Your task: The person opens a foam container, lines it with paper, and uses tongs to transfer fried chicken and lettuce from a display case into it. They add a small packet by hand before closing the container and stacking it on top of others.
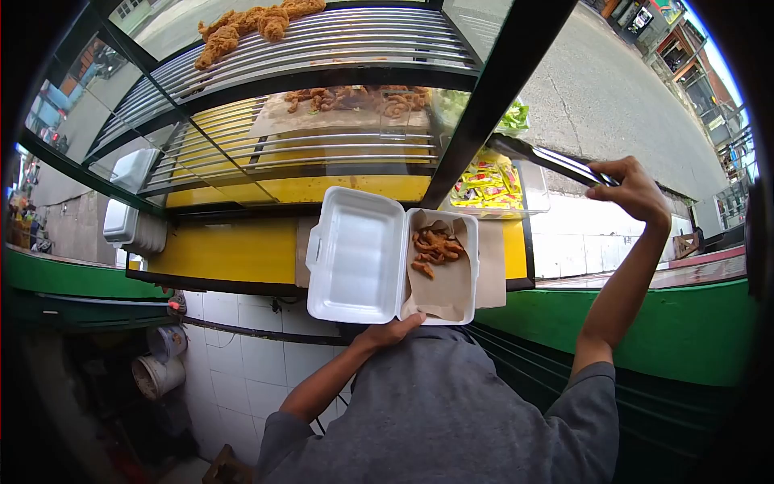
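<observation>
An open white foam box [358, 256] has its lid half on the left. Its right half is lined with brown paper [443, 297] and holds pieces of fried chicken [436, 248]. At the box's near edge my left hand [395, 331] grips it, thumb on the rim. My right hand [630, 192] is closed around the handle end of black and silver tongs [562, 166], out to the right. The tongs' far end is beside the green lettuce [513, 118], above a clear tub of yellow sachets [489, 187]; whether the tips hold anything cannot be made out.
A glass case with metal racks [363, 40] stands ahead, with fried chicken [242, 31] on top and more pieces below. Its dark frame post [500, 89] rises between box and tongs. Stacked foam boxes [133, 222] are at the left. A yellow counter [230, 250] lies below.
</observation>
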A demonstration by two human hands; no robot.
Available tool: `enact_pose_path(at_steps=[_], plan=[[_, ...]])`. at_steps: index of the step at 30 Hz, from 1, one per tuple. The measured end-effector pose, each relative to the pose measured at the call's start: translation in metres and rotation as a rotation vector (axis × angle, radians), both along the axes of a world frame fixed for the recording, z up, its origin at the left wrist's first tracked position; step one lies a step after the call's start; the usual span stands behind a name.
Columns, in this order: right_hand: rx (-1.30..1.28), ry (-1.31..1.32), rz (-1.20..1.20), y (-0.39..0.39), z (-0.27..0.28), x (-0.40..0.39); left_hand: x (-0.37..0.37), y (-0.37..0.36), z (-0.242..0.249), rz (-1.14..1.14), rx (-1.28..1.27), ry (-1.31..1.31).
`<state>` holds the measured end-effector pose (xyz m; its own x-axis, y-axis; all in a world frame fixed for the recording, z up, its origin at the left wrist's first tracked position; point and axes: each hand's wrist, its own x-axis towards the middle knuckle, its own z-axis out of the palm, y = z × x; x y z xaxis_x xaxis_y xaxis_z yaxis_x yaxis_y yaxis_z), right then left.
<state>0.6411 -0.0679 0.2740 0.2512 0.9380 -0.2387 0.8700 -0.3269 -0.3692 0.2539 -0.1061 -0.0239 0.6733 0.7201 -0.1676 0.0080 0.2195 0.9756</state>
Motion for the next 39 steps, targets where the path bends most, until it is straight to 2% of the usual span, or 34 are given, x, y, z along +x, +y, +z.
enact_pose_path(at_steps=[1, 5, 7, 11, 16, 18, 21, 23, 25, 27, 29, 32, 39], plan=[[0.048, 0.005, -0.005, -0.013, -0.005, -0.001, 0.001, 0.001, 0.001, -0.003, -0.046, 0.002], [-0.155, 0.030, -0.051, -0.042, -0.007, -0.034, 0.000, 0.007, 0.008, -0.016, -0.149, 0.057], [-0.145, 0.149, 0.014, -0.053, -0.025, -0.035, 0.002, 0.009, 0.008, -0.007, -0.149, 0.029], [-0.302, 0.122, 0.126, -0.052, -0.046, -0.060, 0.003, 0.008, 0.001, 0.000, -0.183, 0.039], [-0.163, 0.114, 0.100, -0.054, -0.029, -0.055, 0.002, 0.010, 0.010, 0.014, -0.118, 0.088], [-0.107, 0.025, 0.033, -0.048, -0.008, -0.042, 0.001, 0.009, 0.011, 0.008, -0.168, 0.104], [0.046, -0.194, -0.066, -0.022, 0.016, -0.032, 0.001, 0.006, 0.007, 0.034, -0.167, 0.088], [0.193, -0.393, 0.004, 0.014, 0.010, -0.018, 0.000, 0.006, 0.007, 0.051, -0.142, 0.074], [0.190, -0.521, 0.046, 0.058, 0.002, -0.014, -0.001, 0.005, 0.011, 0.046, -0.127, 0.067], [0.121, -0.564, 0.023, 0.101, -0.008, -0.018, -0.004, 0.002, 0.006, 0.048, -0.153, 0.049], [-0.088, -0.537, 0.040, 0.130, -0.006, -0.044, -0.007, 0.002, 0.006, 0.050, -0.154, 0.044], [-0.047, -0.645, 0.104, 0.171, -0.057, -0.033, -0.007, 0.002, 0.014, 0.053, -0.124, 0.053], [0.017, -0.615, 0.031, 0.134, -0.019, -0.041, -0.009, 0.006, 0.015, 0.043, -0.126, 0.065]])
